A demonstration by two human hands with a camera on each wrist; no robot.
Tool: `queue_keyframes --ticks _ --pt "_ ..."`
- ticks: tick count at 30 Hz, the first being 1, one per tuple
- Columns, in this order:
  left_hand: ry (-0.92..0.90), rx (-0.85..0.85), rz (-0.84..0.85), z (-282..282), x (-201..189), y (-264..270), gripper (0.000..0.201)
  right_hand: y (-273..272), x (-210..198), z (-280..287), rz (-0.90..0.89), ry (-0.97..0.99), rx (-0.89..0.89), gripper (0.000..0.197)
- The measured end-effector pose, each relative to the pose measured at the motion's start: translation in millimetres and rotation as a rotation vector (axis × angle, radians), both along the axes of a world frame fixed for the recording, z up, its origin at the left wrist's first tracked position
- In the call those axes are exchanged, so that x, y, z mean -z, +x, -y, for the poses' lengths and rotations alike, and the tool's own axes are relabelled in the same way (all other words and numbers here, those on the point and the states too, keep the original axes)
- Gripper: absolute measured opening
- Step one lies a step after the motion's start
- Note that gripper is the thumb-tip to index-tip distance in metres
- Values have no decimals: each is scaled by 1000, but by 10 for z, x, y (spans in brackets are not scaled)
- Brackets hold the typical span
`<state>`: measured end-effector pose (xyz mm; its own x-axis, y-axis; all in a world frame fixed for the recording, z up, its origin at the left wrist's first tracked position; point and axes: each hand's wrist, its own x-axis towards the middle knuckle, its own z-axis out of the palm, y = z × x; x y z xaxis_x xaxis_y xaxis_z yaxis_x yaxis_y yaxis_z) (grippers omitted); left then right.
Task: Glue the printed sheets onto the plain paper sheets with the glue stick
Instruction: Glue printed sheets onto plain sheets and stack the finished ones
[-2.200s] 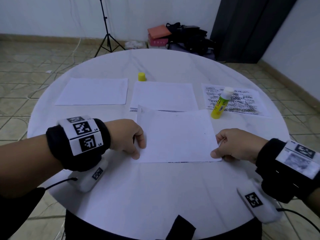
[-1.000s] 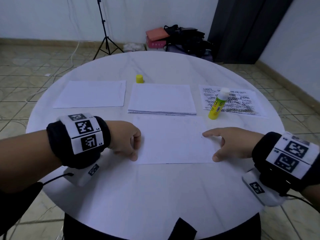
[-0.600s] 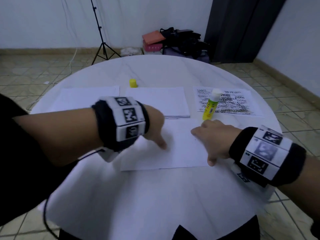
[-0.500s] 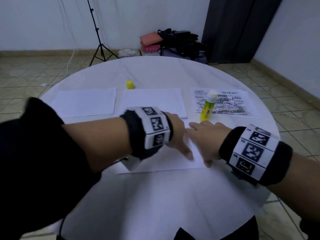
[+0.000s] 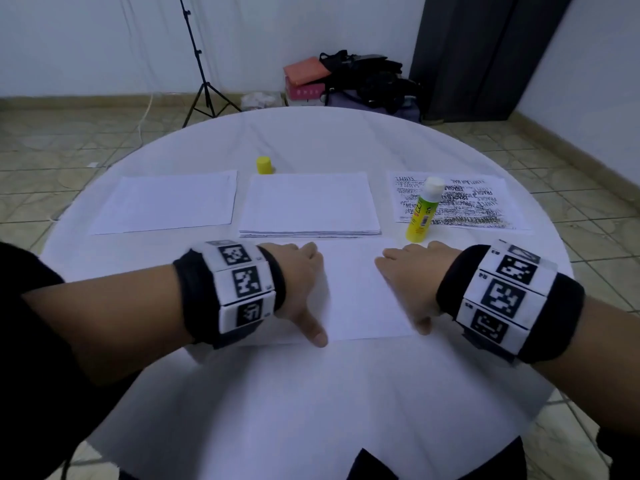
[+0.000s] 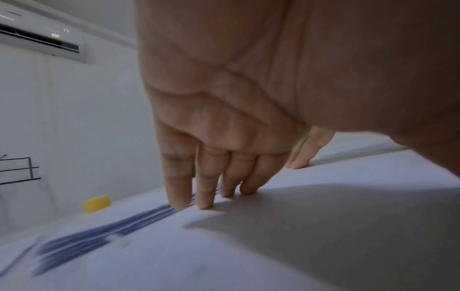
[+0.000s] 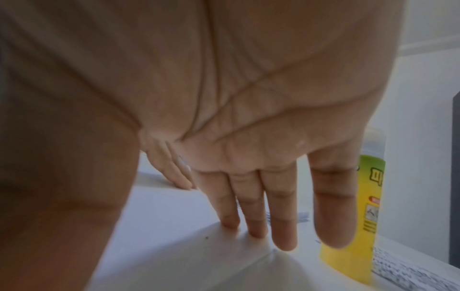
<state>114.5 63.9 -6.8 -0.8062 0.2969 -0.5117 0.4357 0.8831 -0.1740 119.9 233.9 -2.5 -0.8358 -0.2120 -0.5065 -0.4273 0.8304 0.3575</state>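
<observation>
A white sheet point(image 5: 360, 292) lies blank side up on the round table in front of me. My left hand point(image 5: 304, 282) presses flat on its left part, fingers point(image 6: 179, 189) straight and tips down on the paper. My right hand point(image 5: 408, 282) presses flat on its right part, fingers point(image 7: 248, 206) straight too. The uncapped yellow-green glue stick point(image 5: 424, 209) stands upright just beyond my right hand, also close in the right wrist view as the glue stick point(image 7: 358, 212). A stack of plain sheets point(image 5: 308, 202) lies behind, and printed sheets point(image 5: 464, 202) lie at the right.
Another plain sheet point(image 5: 166, 200) lies at the left. The yellow glue cap point(image 5: 265, 165) stands behind the stack. The table's white top point(image 5: 311, 393) reaches the near edge. On the floor beyond are a tripod point(image 5: 204, 84) and bags point(image 5: 360, 77).
Both hands let go of the sheet's side edges, laid it flat and moved inward onto it; since half a second ago they have spread apart, sliding outward across the paper.
</observation>
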Motion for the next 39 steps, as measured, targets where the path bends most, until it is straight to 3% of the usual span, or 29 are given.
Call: queue_keyframes --ticks 5,10,12,15,19,22,25,29,39 --pt "-13 -80 36 479 3 28 131 -17 1 -23 34 -78 22 109" --pt "7 -61 47 712 -7 46 130 -13 -43 12 69 -4 6 114" --pt "7 -55 45 731 2 50 130 4 -95 58 92 26 -5 110" --pt "4 -86 58 756 29 51 133 42 -156 219 79 1 -82 89" --pt "39 -38 33 758 35 49 129 131 -89 609 129 -220 -201 71" --pt "45 -17 10 758 32 60 126 168 -11 923 168 -342 -248 76" --pt "54 -7 -7 776 43 68 125 107 30 1032 158 -337 -241 90" --pt "22 -9 -17 770 41 68 130 -78 -18 767 210 -283 -148 118" --pt "37 -24 -13 775 81 10 129 -172 -35 -134 249 -275 126 130"
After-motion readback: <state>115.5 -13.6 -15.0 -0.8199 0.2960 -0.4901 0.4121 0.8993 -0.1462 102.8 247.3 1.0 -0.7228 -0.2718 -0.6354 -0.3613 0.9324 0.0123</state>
